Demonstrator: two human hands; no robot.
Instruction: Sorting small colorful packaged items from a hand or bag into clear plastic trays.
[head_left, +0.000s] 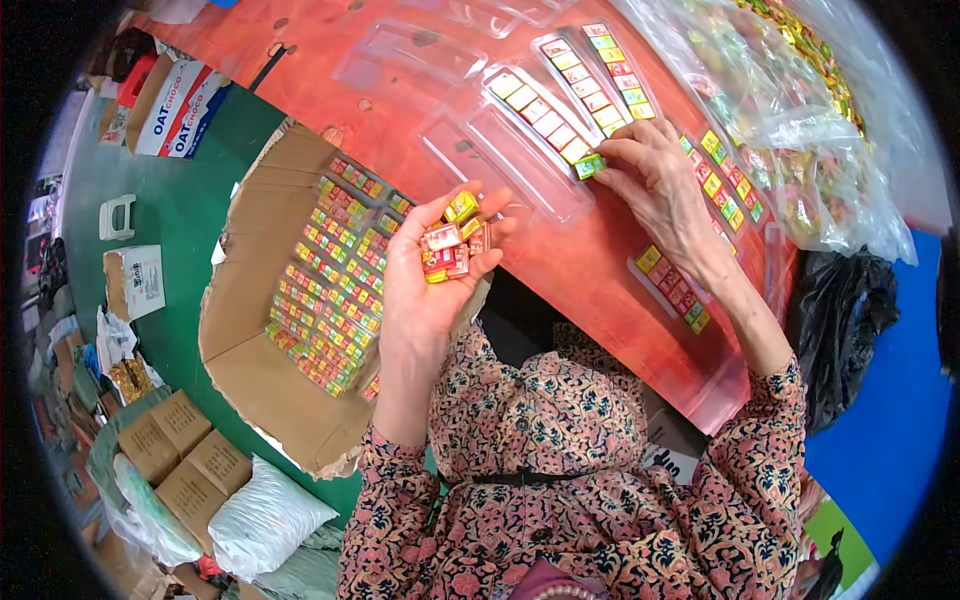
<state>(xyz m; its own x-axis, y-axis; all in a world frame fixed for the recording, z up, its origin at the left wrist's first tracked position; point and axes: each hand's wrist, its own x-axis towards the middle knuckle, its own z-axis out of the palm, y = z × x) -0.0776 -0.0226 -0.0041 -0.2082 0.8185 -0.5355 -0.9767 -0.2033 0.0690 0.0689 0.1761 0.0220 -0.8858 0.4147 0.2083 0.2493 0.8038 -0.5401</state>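
Observation:
My left hand (408, 272) is palm up with its fingers curled around several small wrapped blocks (445, 240) in red, yellow and green. With thumb and fingertips, my right hand (668, 195) pinches a green wrapped block (589, 166) at the near end of a row in a clear plastic tray (535, 112). Two more filled rows (583, 85) lie just beyond it, to the right. Left of the row is a clear tray (505, 160) with no blocks in it. Further filled trays (672, 288) lie under and beside my right forearm.
A red table (590, 290) carries the trays. Left of it, an open cardboard box (235, 300) holds many filled trays. Large clear bags (800, 150) of wrapped blocks stand at the right, above a black plastic bag (845, 310). Cartons (190, 460) and a white sack (265, 515) sit lower left.

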